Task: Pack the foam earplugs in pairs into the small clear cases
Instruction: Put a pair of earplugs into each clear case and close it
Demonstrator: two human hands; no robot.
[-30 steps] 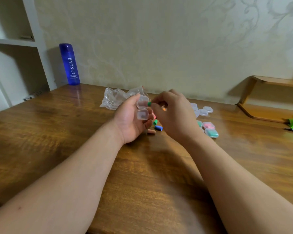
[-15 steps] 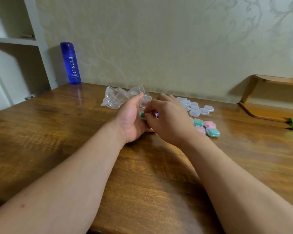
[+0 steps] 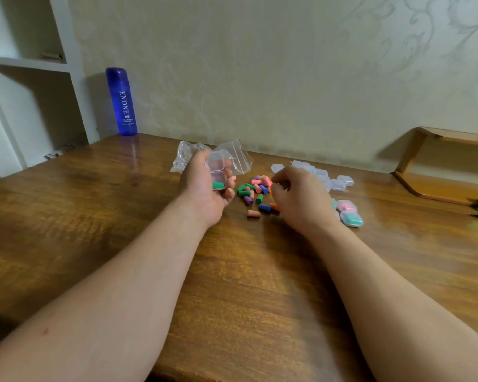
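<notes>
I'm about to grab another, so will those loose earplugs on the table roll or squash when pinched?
The earplugs probably roll if nudged: they are small rounded cylinders lying sideways on a glossy table. Being foam, they likely feel very light and squash under a pinch.

One wide-angle camera, worn on the person's head, looks forward and down across a brown wooden table. It sits close enough that both bare forearms run up from the bottom edge. The left hand, gripping a small open clear plastic case, and the right hand meet mid-frame. A patterned cream wall and a tall blue plastic bottle close the far side.
</notes>
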